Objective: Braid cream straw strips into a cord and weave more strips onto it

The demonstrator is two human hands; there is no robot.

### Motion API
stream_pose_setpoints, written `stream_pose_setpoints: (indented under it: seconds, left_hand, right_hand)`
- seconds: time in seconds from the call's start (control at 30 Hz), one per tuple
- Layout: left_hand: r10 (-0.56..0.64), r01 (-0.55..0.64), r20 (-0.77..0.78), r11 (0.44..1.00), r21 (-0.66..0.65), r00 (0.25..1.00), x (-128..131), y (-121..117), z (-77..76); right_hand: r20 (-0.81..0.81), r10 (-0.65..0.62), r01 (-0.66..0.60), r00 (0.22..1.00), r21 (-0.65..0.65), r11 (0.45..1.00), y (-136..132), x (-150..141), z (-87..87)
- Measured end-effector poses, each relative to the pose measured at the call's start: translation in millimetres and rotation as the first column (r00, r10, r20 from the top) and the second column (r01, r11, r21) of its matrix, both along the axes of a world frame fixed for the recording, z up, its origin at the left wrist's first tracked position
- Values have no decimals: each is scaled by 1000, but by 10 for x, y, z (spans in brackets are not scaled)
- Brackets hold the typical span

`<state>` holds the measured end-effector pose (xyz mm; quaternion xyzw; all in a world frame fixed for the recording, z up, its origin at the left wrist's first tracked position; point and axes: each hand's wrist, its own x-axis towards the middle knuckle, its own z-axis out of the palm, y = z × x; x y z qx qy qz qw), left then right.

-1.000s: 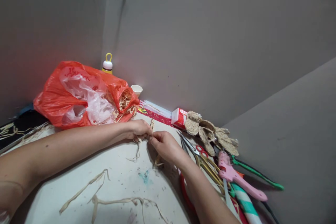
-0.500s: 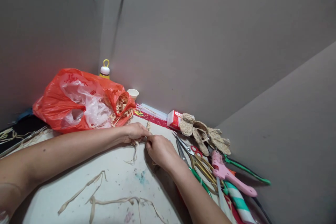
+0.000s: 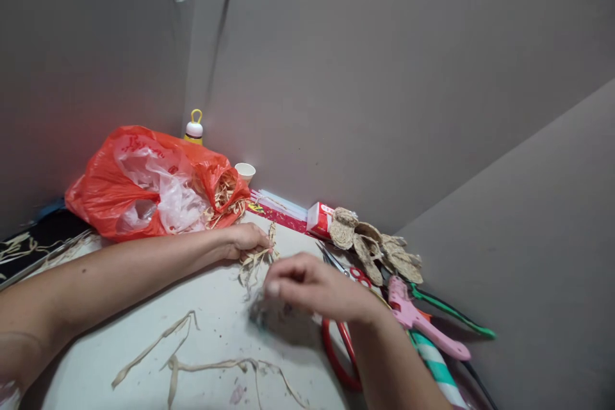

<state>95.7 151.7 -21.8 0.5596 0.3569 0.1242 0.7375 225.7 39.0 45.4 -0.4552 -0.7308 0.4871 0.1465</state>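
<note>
My left hand [image 3: 250, 240] is closed in a pinch on a small braid of straw strands [image 3: 271, 234] above the white tabletop. The braid's tip points up beyond the fingers, and loose strand ends hang below them. Just to the right, apart from the braid, my right hand [image 3: 312, 285] hovers with fingers loosely curled and a gap by the thumb; nothing shows in it. Its edges are slightly blurred. Nearer me, long flat straw strands [image 3: 211, 366] lie on the table.
A red plastic bag [image 3: 96, 195] with straw stands at the back left, beside a paper cup [image 3: 245, 171] and a bottle [image 3: 194, 130]. Along the right lie woven straw pieces [image 3: 344, 230], red-handled scissors [image 3: 336, 368], a pink glue gun [image 3: 423, 327] and green-handled pliers [image 3: 454, 311]. Grey walls stand behind.
My right hand has let go of the braid and moved right and toward me. My left hand keeps its hold. The red scissor handles now show beneath my right forearm.
</note>
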Motion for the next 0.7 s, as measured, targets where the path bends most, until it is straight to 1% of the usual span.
stream_pose_setpoints:
  seconds: [0.03, 0.07, 0.1, 0.13, 0.17, 0.2, 0.27, 0.37, 0.43, 0.53, 0.6, 0.7]
  left_hand:
    - [-5, 5, 11, 1000, -10, 1000, -1, 10, -10]
    - [-12, 12, 20, 1000, -19, 1000, -3, 20, -18]
    - [-18, 19, 28, 999, -27, 999, -4, 29, -26]
    - [-23, 24, 35, 999, -33, 999, -6, 37, -32]
    - [-25, 27, 42, 999, -36, 999, -8, 43, -36]
    - [-26, 28, 47, 999, -38, 999, -10, 48, -39]
    - [-26, 28, 59, 999, -37, 998, -14, 50, -38]
    - [-18, 19, 59, 1000, -17, 998, -20, 31, -25]
    - [-20, 20, 48, 1000, 2, 999, -22, 8, -11]
    - [-21, 21, 32, 1000, 23, 999, -21, -26, 9]
    - [-10, 9, 29, 1000, 30, 1000, -17, -38, 19]
    - [-3, 2, 21, 1000, 27, 1000, -10, -38, 30]
  right_hand:
    - [-41, -187, 189, 981, 41, 981, 64, 92, -12]
    - [-68, -357, 362, 932, 93, 927, 136, 180, -47]
    - [-102, -497, 507, 862, 134, 851, 207, 254, -101]
    - [-126, -577, 590, 807, 129, 797, 273, 309, -169]
    - [-135, -596, 610, 792, 110, 785, 327, 338, -244]
    - [-145, -594, 607, 791, 72, 791, 369, 344, -319]
    - [-167, -561, 565, 811, -25, 825, 414, 294, -448]
    - [-205, -550, 529, 810, -150, 835, 421, 175, -553]
    - [-223, -540, 501, 812, -210, 840, 415, 138, -568]
    - [-245, -486, 418, 839, -281, 864, 411, 182, -548]
    - [-250, -452, 380, 856, -287, 879, 411, 256, -524]
    - [-245, -421, 364, 873, -248, 898, 404, 388, -474]
